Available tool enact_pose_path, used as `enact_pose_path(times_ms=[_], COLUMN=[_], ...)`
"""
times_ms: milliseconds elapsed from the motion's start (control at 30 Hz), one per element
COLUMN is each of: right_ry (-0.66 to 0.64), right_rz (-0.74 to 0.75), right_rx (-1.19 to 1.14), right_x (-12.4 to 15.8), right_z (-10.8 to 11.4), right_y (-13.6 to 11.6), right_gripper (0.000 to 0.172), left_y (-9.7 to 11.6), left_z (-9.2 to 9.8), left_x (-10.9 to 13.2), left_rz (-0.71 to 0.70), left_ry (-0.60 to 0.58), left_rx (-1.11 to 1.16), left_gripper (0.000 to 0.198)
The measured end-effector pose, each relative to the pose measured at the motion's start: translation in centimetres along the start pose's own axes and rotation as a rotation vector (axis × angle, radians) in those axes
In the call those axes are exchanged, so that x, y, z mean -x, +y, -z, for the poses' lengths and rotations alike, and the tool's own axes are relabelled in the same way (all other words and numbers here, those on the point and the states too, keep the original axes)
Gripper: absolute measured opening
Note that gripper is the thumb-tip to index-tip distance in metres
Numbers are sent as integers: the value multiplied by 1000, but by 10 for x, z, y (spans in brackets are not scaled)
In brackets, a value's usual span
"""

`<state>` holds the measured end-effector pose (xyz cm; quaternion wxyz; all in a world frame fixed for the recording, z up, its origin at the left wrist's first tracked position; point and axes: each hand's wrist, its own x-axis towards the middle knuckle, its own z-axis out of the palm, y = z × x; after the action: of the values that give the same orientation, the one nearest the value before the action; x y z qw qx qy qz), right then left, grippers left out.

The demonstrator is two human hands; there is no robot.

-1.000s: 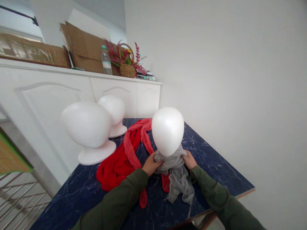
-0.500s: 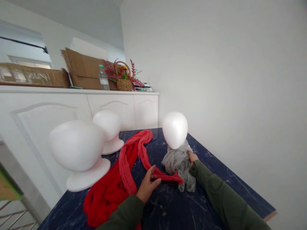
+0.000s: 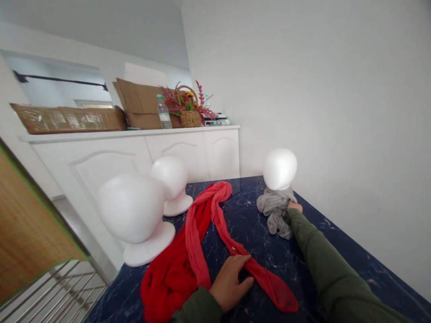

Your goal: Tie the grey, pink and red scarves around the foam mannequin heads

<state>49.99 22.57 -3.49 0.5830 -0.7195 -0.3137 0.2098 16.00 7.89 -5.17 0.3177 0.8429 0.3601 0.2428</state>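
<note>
A white foam mannequin head [image 3: 280,169] stands upright at the right, with a crumpled grey scarf [image 3: 274,204] wrapped around its neck. My right hand [image 3: 295,207] grips it low on its right side, at the neck, with most fingers hidden by the scarf. My left hand [image 3: 230,283] is low in the middle, thumb apart, its fingertips at the edge of the coral-red scarf [image 3: 220,220]. One end of that scarf lies flat to the right of this hand. Beneath its other part is a bunched bright red scarf [image 3: 164,282].
Two more white mannequin heads, one nearer [image 3: 133,208] and one farther [image 3: 171,177], stand at the table's left. Behind the dark blue marbled table [image 3: 242,197] is a white cabinet [image 3: 107,157] bearing cardboard boxes [image 3: 139,103], a water bottle [image 3: 164,112] and a flower basket [image 3: 190,119].
The head with the grey scarf has moved away to the right with my right hand. The coral-red scarf's end now lies apart from the grey scarf. The view has turned left.
</note>
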Motion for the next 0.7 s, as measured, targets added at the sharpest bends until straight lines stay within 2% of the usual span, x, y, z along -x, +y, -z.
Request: enact_pose_path(times_ms=[100, 233, 367, 500, 633, 700], right_ry=[173, 289, 344, 347, 376, 269], right_rz=[-178, -210, -53, 118, 304, 475], right_rx=[126, 208, 240, 256, 290, 269], right_x=[3, 12, 27, 47, 81, 108], right_z=[-8, -15, -16, -2, 16, 14], right_y=[4, 6, 10, 14, 9, 4], right_gripper=[27, 33, 47, 59, 56, 50], left_y=[1, 2, 2, 1, 1, 2], left_z=[0, 0, -1, -2, -3, -3], left_x=[0, 0, 0, -1, -2, -2], left_rz=[-21, -33, -60, -90, -120, -131], left_ry=[-3, 8, 16, 39, 75, 103], left_rx=[-7, 4, 8, -7, -14, -9], left_gripper=[43, 39, 35, 32, 26, 23])
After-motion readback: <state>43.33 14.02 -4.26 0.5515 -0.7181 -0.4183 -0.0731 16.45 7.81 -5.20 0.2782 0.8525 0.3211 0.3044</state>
